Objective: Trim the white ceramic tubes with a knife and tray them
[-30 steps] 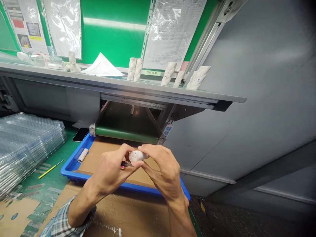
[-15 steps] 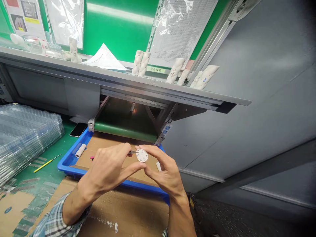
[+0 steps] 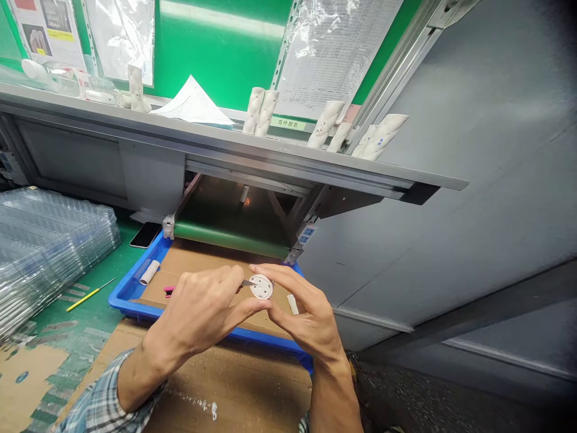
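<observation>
My right hand (image 3: 306, 307) grips a white round part (image 3: 261, 287) by its rim, between thumb and fingers. Its flat end, with several small holes, faces me; the rest is mostly hidden behind the fingers. In my left hand (image 3: 198, 310) is a small knife, its dark pointed blade (image 3: 246, 282) reaching onto the round face. The left thumb rests against the part's lower edge. Beyond the left hand shows a pink and black piece (image 3: 169, 291); whether it is the knife's other end I cannot tell.
Below my hands lies a blue tray (image 3: 130, 305) lined with cardboard, holding white tubes (image 3: 149, 272). A green conveyor belt (image 3: 225, 234) ends behind it. Clear plastic trays (image 3: 54, 234), a phone (image 3: 145, 235) and a yellow pointed tool (image 3: 85, 299) are left. White twisted tubes (image 3: 325, 124) stand on the shelf.
The knife blade now lies further over the round part's face. Both hands have shifted slightly, and the part is turned a little. The whole view has moved slightly.
</observation>
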